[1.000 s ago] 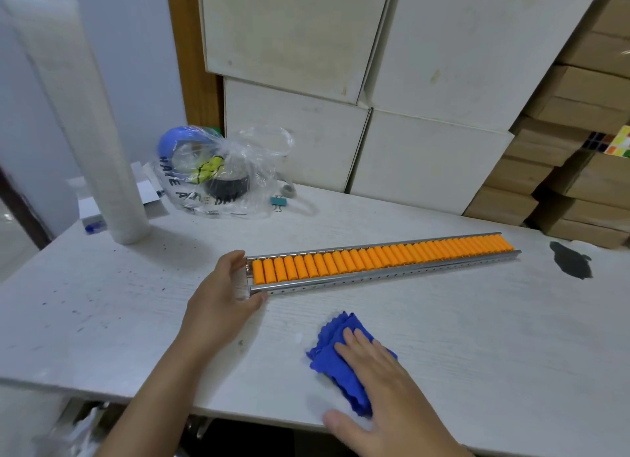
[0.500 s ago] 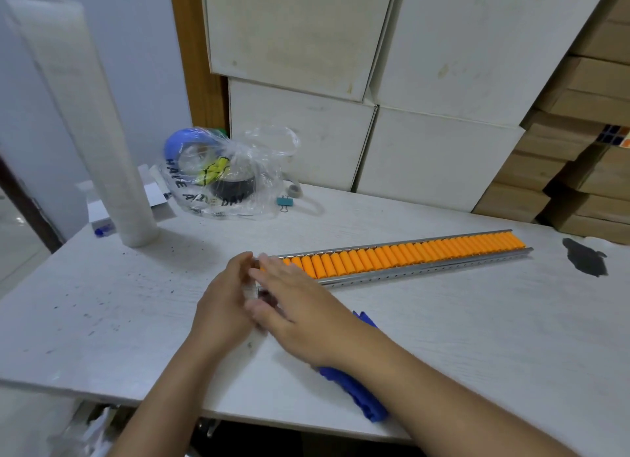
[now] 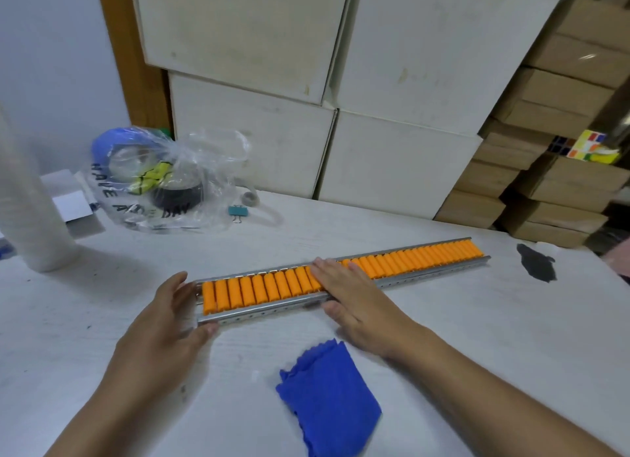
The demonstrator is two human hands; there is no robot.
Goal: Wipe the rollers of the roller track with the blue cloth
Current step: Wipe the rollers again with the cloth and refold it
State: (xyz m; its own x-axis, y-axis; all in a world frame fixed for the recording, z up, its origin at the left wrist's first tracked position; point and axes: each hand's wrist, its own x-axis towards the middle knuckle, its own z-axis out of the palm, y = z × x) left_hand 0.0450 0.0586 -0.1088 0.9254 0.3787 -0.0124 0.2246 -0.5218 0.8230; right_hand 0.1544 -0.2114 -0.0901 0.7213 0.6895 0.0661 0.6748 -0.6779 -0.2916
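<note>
A long metal roller track (image 3: 426,277) with several orange rollers lies slantwise across the white table (image 3: 477,337). My left hand (image 3: 167,320) cups the track's near-left end, thumb on the front rail. My right hand (image 3: 351,296) lies flat and bare on the rollers around the middle-left stretch, fingers spread, holding nothing. The blue cloth (image 3: 329,398) lies folded on the table in front of the track, between my forearms, touched by neither hand.
A clear plastic bag (image 3: 163,184) with tape rolls sits at the back left beside a teal binder clip (image 3: 237,212). A tall wrapped roll (image 3: 30,211) stands at the far left. White boxes (image 3: 392,156) and brown cartons (image 3: 559,190) line the back. A dark scrap (image 3: 537,264) lies right.
My right hand let go of the blue cloth, reached to the track's left end, then slid right along the rollers. The cloth stayed on the table. My left hand kept holding the end.
</note>
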